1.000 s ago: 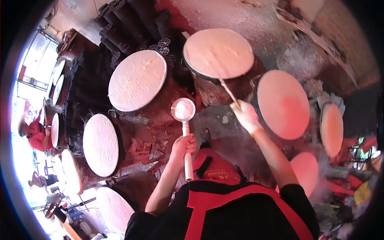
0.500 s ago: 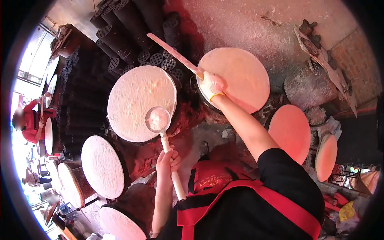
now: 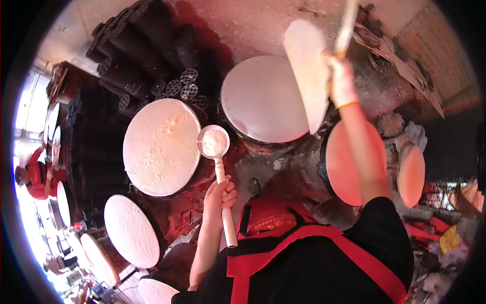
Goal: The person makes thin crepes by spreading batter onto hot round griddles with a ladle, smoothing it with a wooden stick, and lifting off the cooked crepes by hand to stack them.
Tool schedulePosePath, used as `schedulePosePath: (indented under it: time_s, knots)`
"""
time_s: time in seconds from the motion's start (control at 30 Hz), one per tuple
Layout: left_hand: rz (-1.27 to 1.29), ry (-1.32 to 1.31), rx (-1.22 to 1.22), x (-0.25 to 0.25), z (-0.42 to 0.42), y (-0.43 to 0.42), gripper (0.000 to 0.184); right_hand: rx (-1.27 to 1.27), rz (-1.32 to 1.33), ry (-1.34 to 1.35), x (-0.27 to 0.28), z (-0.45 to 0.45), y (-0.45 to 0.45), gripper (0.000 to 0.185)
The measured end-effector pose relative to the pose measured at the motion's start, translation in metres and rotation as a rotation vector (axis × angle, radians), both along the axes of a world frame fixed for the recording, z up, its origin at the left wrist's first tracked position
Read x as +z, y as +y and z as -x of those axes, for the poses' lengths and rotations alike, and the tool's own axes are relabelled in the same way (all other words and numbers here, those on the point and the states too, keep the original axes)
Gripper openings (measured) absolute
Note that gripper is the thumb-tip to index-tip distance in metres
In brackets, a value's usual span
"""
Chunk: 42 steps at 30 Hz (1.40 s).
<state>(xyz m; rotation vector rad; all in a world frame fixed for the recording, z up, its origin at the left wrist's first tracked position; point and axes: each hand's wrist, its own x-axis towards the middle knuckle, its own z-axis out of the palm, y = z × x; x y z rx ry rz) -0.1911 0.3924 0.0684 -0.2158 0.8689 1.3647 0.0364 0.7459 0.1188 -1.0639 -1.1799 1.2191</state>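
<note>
My left hand [image 3: 218,197] grasps the ladle [image 3: 219,169] by its handle, white mixture [image 3: 213,142] in the bowl, just beside a coated griddle [image 3: 162,147]. On my feed the gloved right hand [image 3: 343,83] is blurred; grip clenched round a stick [image 3: 347,25], can't tell if the fingers also pinch the pale sheet [image 3: 308,71]. That sheet is raised and tilted next to the same hand, at the right edge of the bare round griddle [image 3: 258,101]

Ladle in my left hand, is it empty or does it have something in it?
Not empty: the ladle in your left hand has a pale, lumpy mass in its bowl. How deep, I can't tell.
</note>
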Motion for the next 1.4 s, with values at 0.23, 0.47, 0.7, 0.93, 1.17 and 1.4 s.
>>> schedulePosePath:
  time_s: [0.23, 0.47, 0.7, 0.93, 1.17, 1.4]
  knots:
    - [-0.045, -0.104, -0.159, -0.018, -0.025, 0.029, 0.018, -0.343, -0.05, 0.102, 0.159, -0.292, -0.027, 0.037]
    - [0.018, -0.556, -0.214, -0.025, -0.075, 0.024, 0.014, -0.928, -0.139, -0.133, 0.119, -0.646, -0.173, 0.022]
    - [0.087, -0.503, -0.003, 0.048, -0.183, -0.026, 0.021, -1.287, 0.106, 0.103, -0.089, -0.76, -0.22, 0.019]
    - [0.138, -0.075, 0.088, 0.059, -0.268, -0.072, 0.026, -1.744, 0.449, 0.025, -0.258, -0.833, -0.264, 0.033]
    - [0.189, 0.632, -0.024, 0.052, -0.278, -0.119, 0.03, -1.477, 0.307, 0.05, -0.262, -0.848, -0.288, 0.033]
    - [0.108, 0.039, 0.313, 0.029, -0.255, -0.253, 0.02, -0.771, 0.313, 0.181, -0.165, -0.592, -0.277, 0.012]
